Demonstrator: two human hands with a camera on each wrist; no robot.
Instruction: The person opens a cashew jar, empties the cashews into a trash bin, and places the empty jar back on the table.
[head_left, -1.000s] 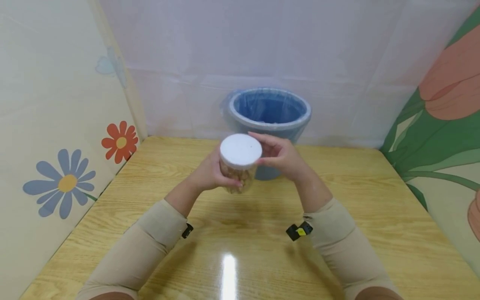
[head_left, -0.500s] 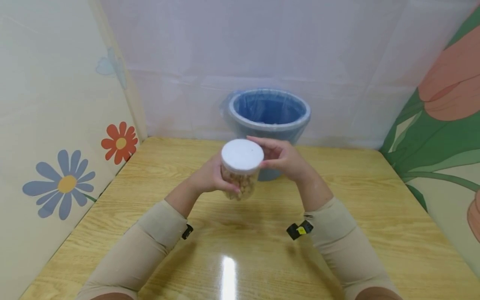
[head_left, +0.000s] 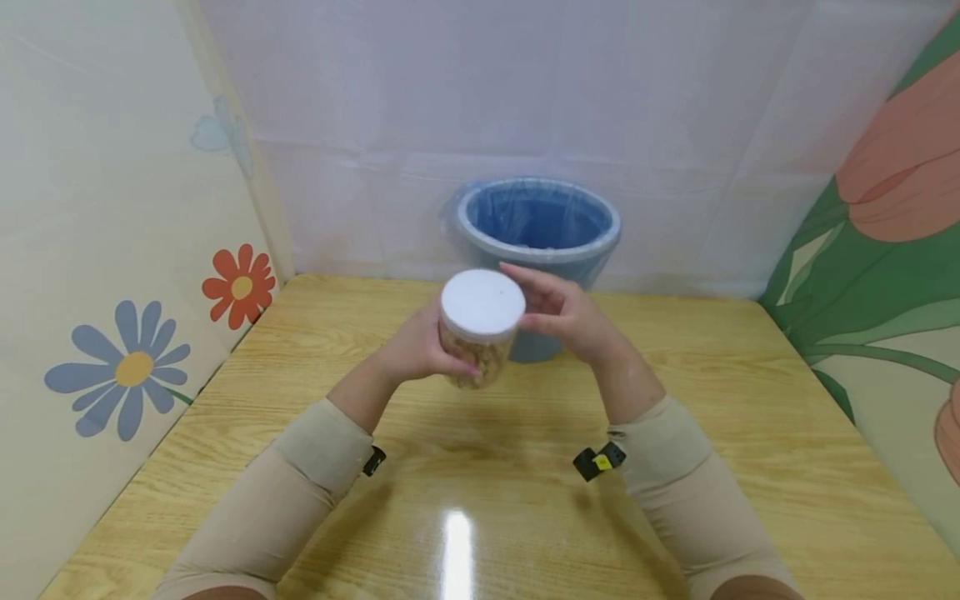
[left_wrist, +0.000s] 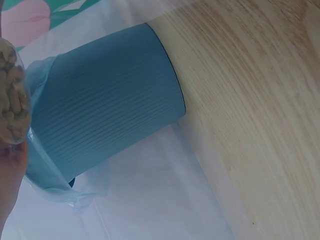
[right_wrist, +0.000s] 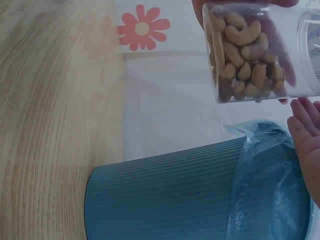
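Observation:
A clear plastic jar (head_left: 483, 354) with a white lid (head_left: 483, 302) is held up over the table, its top tipped toward me. Through its wall in the right wrist view show tan cashews (right_wrist: 250, 55), filling only part of it. My left hand (head_left: 422, 343) grips the jar's body from the left, thumb across the near side. My right hand (head_left: 562, 315) holds the lid's right edge between thumb and fingers. The left wrist view catches the cashew-filled end of the jar (left_wrist: 12, 95) at its left border.
Behind the jar, near the back wall, a blue ribbed bin (head_left: 536, 346) stands on the wooden table (head_left: 480, 467). A thin translucent bag (right_wrist: 265, 170) lines it and folds over its rim. Flower-printed side panels (head_left: 112, 217) flank the table.
The jar dipped slightly toward me half a second ago, showing more of the cashews, and is now raised again. Both hands moved with it. The bin stayed put.

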